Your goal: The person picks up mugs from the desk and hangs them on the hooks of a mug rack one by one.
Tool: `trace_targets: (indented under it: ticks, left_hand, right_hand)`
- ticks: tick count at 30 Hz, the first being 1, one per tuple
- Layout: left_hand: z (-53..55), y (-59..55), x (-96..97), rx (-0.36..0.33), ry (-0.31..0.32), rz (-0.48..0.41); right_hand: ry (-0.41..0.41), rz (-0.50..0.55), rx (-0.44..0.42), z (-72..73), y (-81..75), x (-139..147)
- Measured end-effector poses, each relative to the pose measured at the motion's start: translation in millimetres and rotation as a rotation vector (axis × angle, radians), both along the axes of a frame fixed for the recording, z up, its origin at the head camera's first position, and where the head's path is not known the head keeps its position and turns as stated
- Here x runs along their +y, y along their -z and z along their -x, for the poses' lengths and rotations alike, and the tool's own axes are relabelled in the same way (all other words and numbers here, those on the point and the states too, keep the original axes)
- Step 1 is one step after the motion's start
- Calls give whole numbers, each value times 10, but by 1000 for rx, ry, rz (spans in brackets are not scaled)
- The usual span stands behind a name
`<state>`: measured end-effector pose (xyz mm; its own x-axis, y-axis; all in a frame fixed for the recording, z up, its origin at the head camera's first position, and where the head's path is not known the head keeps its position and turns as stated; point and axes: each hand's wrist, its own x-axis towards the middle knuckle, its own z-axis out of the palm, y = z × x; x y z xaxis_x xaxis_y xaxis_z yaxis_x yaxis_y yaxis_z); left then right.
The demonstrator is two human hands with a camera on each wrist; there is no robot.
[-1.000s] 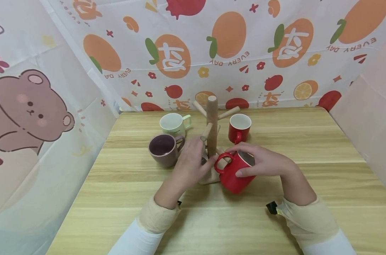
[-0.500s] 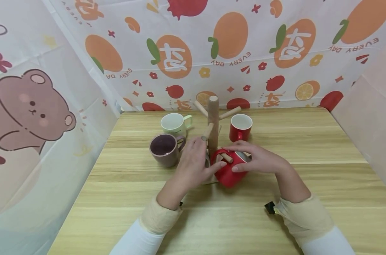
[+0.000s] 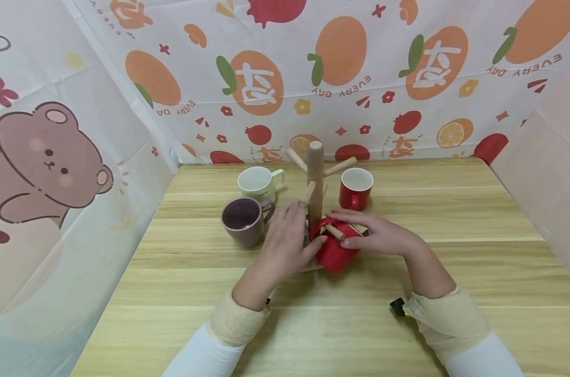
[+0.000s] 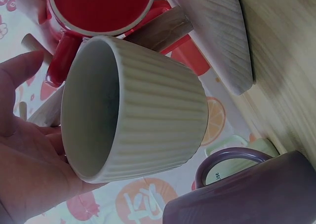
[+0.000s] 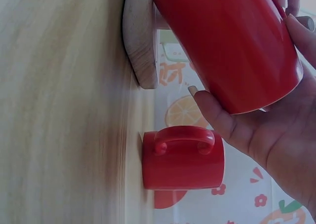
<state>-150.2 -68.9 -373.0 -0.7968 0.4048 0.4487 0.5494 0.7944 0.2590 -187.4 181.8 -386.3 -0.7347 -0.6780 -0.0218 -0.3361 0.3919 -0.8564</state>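
Note:
In the head view my right hand point(image 3: 379, 235) grips a red mug point(image 3: 334, 254), thumb and fingers near its rim. The mug is tilted, its handle around a lower peg point(image 3: 334, 232) of a wooden mug tree point(image 3: 315, 183). My left hand point(image 3: 282, 238) lies at the tree's left side, thumb extended to the red mug by its handle. Beside that palm, the left wrist view has a white ribbed mug point(image 4: 153, 105) at the tree; its handle is hidden. The left fingertips are behind this mug. In the right wrist view the red mug point(image 5: 232, 41) sits between thumb and fingers.
A purple mug point(image 3: 242, 222) and a pale green mug point(image 3: 256, 183) stand left of the tree. Another red mug point(image 3: 355, 191) stands behind my right hand. The wooden table point(image 3: 332, 324) ends at a fruit-print cloth point(image 3: 285, 125) at the back.
The red mug has moved left and slightly up to the tree; its handle has gone over the lower peg. My right hand has moved with it. The left hand has barely shifted.

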Motion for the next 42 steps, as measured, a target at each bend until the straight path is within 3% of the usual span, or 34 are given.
trace_targets:
  ticks: [13,25,32,38,42]
  left_hand:
    - [1,3,-8,10,-17,20]
    - [-4,12,-19,-10,-30,22]
    - [-1,27,-19,-2,-21,18]
    - [5,39,-6,34,0,10]
    - [4,44,-5,45,-4,3]
  right_hand:
    - [-11,8,-14,22,20,-40]
    - [29,4,-7,4,-48,-31]
    - [45,146,18,-6,-107,5]
    - [137,365,25,-14,-243,-65]
    - [165,417,16,24,-350,-181]
